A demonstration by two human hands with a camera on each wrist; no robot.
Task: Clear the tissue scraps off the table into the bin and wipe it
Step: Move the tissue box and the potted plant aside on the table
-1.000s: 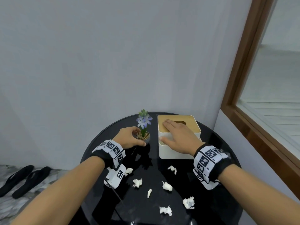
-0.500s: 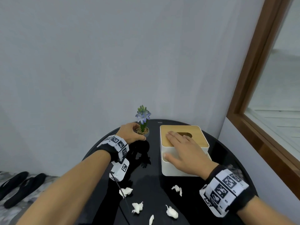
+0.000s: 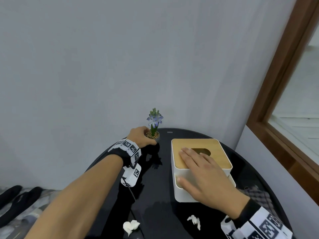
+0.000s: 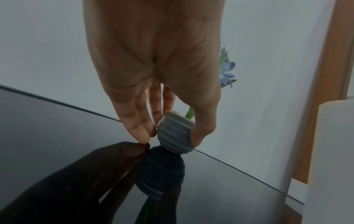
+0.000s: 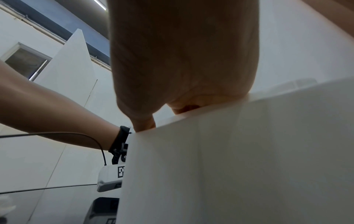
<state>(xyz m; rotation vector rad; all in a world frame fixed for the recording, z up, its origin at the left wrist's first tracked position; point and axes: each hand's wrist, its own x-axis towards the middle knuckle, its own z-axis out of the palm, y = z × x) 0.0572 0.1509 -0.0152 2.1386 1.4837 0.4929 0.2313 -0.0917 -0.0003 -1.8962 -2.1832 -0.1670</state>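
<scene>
Two white tissue scraps [image 3: 130, 225] [image 3: 194, 221] lie on the round black table [image 3: 155, 195] near its front. My left hand [image 3: 145, 138] grips a small grey ribbed flower pot [image 3: 156, 135] at the table's far edge. In the left wrist view the thumb and fingers [image 4: 141, 130] pinch the pot [image 4: 175, 133], which stands on the glossy top. My right hand [image 3: 195, 168] rests flat on the wooden lid of the white tissue box [image 3: 215, 152], thumb against its side wall. The right wrist view shows the box wall [image 5: 229, 159] close up. No bin is in view.
A grey wall stands right behind the table. A brown window frame [image 3: 284, 100] runs along the right. Dark slippers [image 3: 15, 200] lie on the floor at the left. A checked cloth [image 3: 259, 195] shows at the table's right edge.
My left hand has carried the pot toward the table's far edge. The view has tilted up, so most scraps have dropped out of frame. My right hand stays on the box.
</scene>
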